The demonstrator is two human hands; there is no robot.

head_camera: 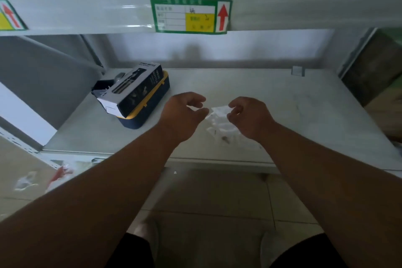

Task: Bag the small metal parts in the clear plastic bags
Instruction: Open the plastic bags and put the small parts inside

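Both my hands hover over a pale shelf surface. My right hand pinches the top edge of a small clear plastic bag between thumb and fingers. My left hand sits just left of the bag with fingers curled, a pale glint between thumb and fingers; whether it holds anything I cannot tell. Below the held bag lies a small heap of clear bags. A few small dark metal parts lie on the shelf beside the heap.
A dark box lies on a blue and yellow case at the shelf's left. The upper shelf beam carries a green label. A small metal clip stands at the back right. Tiled floor lies below the shelf edge.
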